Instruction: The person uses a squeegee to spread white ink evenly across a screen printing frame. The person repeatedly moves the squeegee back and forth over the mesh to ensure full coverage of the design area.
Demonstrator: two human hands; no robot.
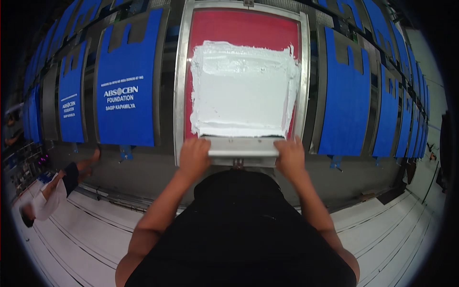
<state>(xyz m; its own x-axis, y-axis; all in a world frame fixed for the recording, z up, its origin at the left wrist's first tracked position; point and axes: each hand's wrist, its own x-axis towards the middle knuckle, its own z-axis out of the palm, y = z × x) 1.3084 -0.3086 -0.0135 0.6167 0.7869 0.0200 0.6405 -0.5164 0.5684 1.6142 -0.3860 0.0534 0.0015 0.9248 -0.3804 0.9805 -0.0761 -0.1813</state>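
Observation:
A screen printing frame [305, 86] with a metal rim and red mesh [244, 24] lies in front of me. White ink [244, 95] covers most of the mesh in a thick, rough-edged rectangle. At the frame's near end is a wide squeegee [244, 146] with a pale metal-looking handle. My left hand [195, 155] is closed round its left end, and my right hand [289, 155] round its right end. The squeegee's blade is mostly hidden at the near edge of the ink.
Blue fabric bag panels [126, 81] with white print lie on boards to the left. Plain blue panels [345, 95] lie to the right. Another person [50, 191] in a white shirt works at the far left. Pale flooring [373, 239] with dark lines runs behind me.

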